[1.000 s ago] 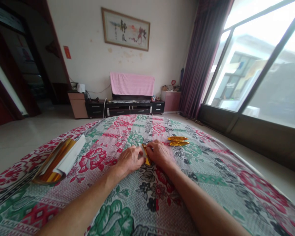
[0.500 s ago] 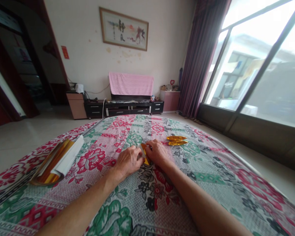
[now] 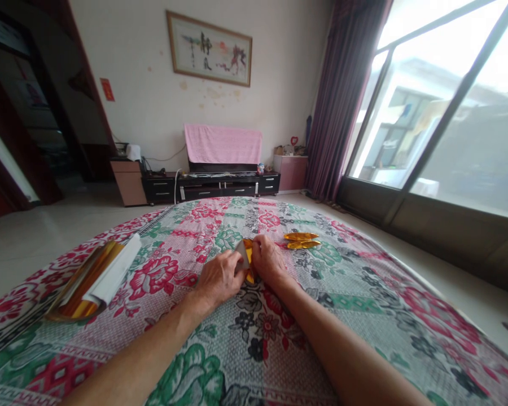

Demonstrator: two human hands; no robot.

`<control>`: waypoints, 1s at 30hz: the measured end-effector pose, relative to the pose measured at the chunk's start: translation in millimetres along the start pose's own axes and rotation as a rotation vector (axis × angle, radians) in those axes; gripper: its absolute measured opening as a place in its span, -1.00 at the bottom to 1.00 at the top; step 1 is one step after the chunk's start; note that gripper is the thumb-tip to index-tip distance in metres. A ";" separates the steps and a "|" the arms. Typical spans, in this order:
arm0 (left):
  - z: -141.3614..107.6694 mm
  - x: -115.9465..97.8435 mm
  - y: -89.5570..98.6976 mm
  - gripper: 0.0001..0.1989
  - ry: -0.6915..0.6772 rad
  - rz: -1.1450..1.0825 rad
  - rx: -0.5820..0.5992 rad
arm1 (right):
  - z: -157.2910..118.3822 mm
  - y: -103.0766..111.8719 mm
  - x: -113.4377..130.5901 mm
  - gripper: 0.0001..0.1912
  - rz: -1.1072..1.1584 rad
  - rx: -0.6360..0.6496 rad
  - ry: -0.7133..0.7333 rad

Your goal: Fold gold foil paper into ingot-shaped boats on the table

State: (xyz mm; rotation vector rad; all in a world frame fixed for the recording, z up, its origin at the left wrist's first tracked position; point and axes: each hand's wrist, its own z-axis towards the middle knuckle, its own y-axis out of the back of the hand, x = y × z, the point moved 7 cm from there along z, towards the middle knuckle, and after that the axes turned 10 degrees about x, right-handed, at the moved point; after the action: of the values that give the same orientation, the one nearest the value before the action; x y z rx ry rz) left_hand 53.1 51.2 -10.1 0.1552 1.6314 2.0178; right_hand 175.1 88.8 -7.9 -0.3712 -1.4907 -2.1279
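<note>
Between my two hands, at the middle of the cloth, is a partly folded piece of gold foil paper (image 3: 249, 260) with a pale back side showing. My left hand (image 3: 221, 274) pinches its left edge between thumb and fingers. On the right side, the curled fingers of my right hand (image 3: 269, 258) grip the same paper, and they hide part of it. Just right of my right hand lie two folded gold paper boat shapes (image 3: 302, 241), side by side and pointed at the ends.
A bundle of gold and white paper sheets (image 3: 95, 282) lies at the left on the flowered tablecloth (image 3: 195, 361). Past the far table edge stands a low black cabinet (image 3: 220, 188) with a pink cloth (image 3: 223, 144) over the set on it. A large window (image 3: 440, 113) is at the right.
The gold paper between my hands has opened up, with more of its pale side raised by the left fingers. My right fingers have drawn in more upright along its right side.
</note>
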 end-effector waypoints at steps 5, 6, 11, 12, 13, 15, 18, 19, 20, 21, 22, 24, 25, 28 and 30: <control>-0.4 -2.4 2.7 -0.89 -0.021 -0.055 -0.056 | -0.2 4.3 -2.9 -0.77 0.092 -0.076 0.011; -0.3 -2.3 3.3 -0.89 -0.019 -0.064 -0.069 | -0.2 5.5 -5.3 -0.77 0.113 -0.093 -0.003; 0.0 3.6 10.0 -0.88 0.060 -0.147 -0.172 | -1.2 12.8 -22.3 -0.74 0.238 -0.197 -0.128; 0.1 5.4 11.2 -0.85 0.091 -0.180 -0.180 | -1.7 14.6 -25.0 -0.74 0.265 -0.223 -0.145; 0.2 7.0 12.2 -0.80 0.124 -0.219 -0.178 | -2.0 16.3 -27.4 -0.74 0.293 -0.248 -0.158; 0.5 8.6 12.6 -0.70 0.184 -0.317 -0.146 | -2.1 18.3 -31.4 -0.75 0.346 -0.282 -0.178; 1.5 4.2 6.4 -0.62 0.221 -0.534 -0.024 | -1.0 18.2 -37.3 -0.77 0.410 -0.306 -0.213; 1.8 1.3 1.7 -0.63 0.227 -0.624 0.034 | -0.6 17.7 -39.0 -0.77 0.427 -0.313 -0.223; 2.0 -1.8 -3.7 -0.65 0.233 -0.718 0.088 | -0.3 17.2 -40.4 -0.78 0.442 -0.322 -0.232; 1.9 -4.4 -9.0 -0.68 0.244 -0.816 0.128 | -0.2 16.6 -41.4 -0.78 0.454 -0.330 -0.237; 1.7 -6.7 -14.3 -0.69 0.255 -0.911 0.157 | -0.2 15.9 -41.8 -0.77 0.466 -0.338 -0.238; 1.5 -10.5 -23.3 -0.71 0.273 -1.051 0.194 | -0.6 14.8 -40.8 -0.77 0.487 -0.354 -0.224; 1.4 -11.4 -26.2 -0.72 0.279 -1.096 0.197 | -1.2 14.6 -39.7 -0.77 0.496 -0.362 -0.214; 0.7 -11.7 -31.0 -0.75 0.305 -1.191 0.196 | -3.4 14.9 -36.3 -0.77 0.511 -0.384 -0.196; 0.2 -11.1 -32.0 -0.76 0.321 -1.234 0.204 | -4.7 15.6 -34.8 -0.76 0.512 -0.393 -0.196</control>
State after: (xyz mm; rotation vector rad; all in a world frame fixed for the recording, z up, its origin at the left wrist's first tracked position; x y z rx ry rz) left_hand 73.2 50.1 -37.3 -0.9197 1.4866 0.9347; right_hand 213.0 89.0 -14.4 -1.0099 -0.9218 -1.9815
